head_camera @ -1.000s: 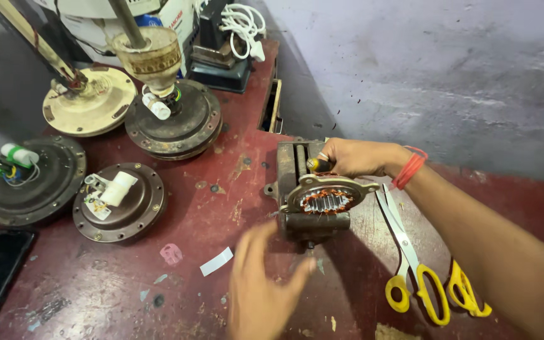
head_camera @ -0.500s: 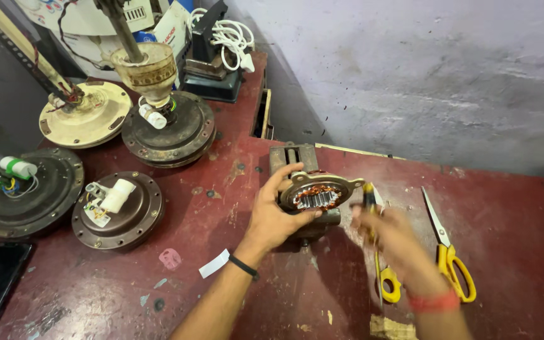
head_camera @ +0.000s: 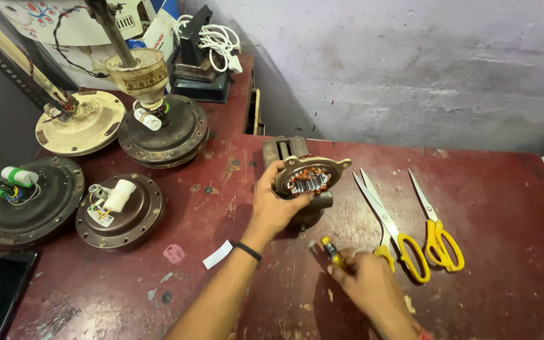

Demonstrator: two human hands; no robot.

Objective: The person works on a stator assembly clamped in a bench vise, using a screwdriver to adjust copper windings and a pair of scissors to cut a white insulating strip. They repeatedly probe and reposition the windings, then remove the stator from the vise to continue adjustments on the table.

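Here, left hand (head_camera: 273, 204) gripping motor stator (head_camera: 310, 179), right hand (head_camera: 365, 281) low, clenched on screwdriver (head_camera: 331, 250).

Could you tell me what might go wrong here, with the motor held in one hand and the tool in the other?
1. The left hand alone steadies the round metal motor stator with copper windings; it might tip or slip.
2. The right hand holds a small yellow-handled tool; a slip could nick the windings or the fingers.
3. Two yellow-handled scissors lie close to the right hand, blades exposed; a wrist could brush them.
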